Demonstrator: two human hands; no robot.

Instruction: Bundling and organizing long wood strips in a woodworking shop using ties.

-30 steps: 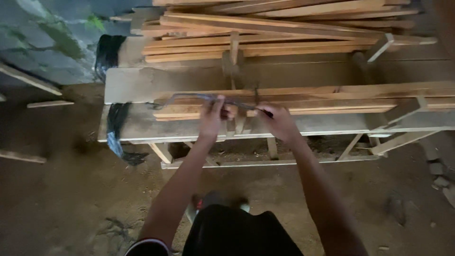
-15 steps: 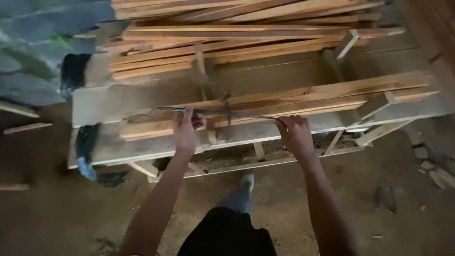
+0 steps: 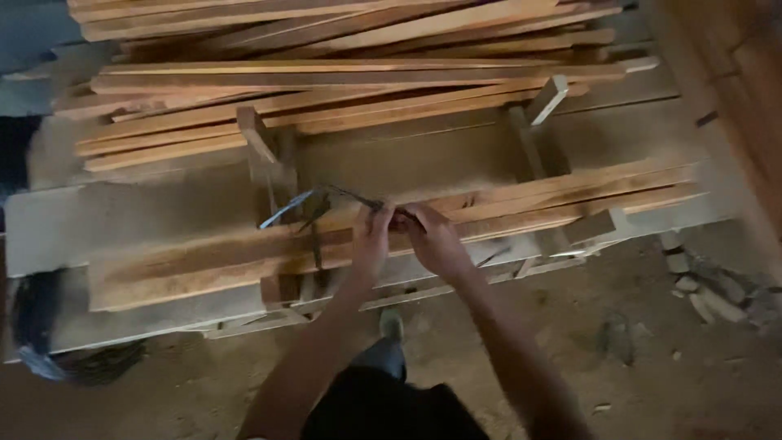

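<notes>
Both hands are brought together over a bundle of slats [image 3: 244, 261] laid lengthwise on the surface [image 3: 122, 224]. The left hand [image 3: 371, 236] and the right hand [image 3: 432, 238] are each closed on a dark strap [image 3: 358, 198], which is led from the fingers up and left to a crossing of thin strands [image 3: 314, 208] above the slats. A pale blue end [image 3: 281, 212] is seen sticking out to the left of that crossing.

The step in hand is judged to be the binding of the bundle: the strap is being pulled or twisted tight by both grips. For the next move, tension would have to be kept in both hands while the ends are worked together, and the slats kept from sliding apart.

Much is hard to make out. The frame is dim and blurred, so whether the strap is wire, cord or band cannot be told, nor whether it passes fully under the slats. The fingertips are hidden behind the knuckles. A larger stack [image 3: 342, 73] lies behind, cut off at the top, and a dark bundle [image 3: 37, 326] hangs at the lower left edge.
</notes>
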